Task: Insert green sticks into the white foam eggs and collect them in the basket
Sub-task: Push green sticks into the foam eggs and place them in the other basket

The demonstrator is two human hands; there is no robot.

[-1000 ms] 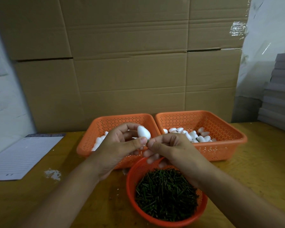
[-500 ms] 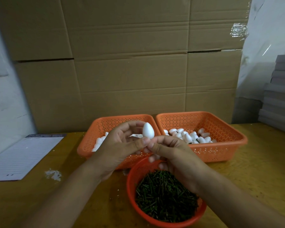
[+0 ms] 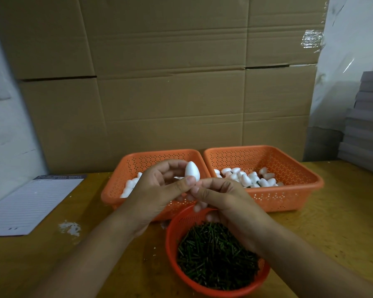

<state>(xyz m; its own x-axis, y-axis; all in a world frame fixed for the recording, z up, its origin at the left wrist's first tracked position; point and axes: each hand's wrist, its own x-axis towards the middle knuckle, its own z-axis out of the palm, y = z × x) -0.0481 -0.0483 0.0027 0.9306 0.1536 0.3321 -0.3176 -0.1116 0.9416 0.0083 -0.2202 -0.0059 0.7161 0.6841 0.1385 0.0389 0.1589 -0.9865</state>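
Above the round red bowl point(image 3: 172, 239) of thin green sticks point(image 3: 215, 254), one smooth, pointed white foam egg point(image 3: 192, 171) stands upright, pinched by the left hand point(image 3: 157, 190). Right hand point(image 3: 222, 201) pinches beneath it; what it grasps is hidden. Behind the bowl, two perforated orange baskets point(image 3: 289, 190) hold many eggs.

Lined paper pad point(image 3: 33, 203), cardboard boxes point(image 3: 170, 82), grey stacked sheets point(image 3: 366, 125)
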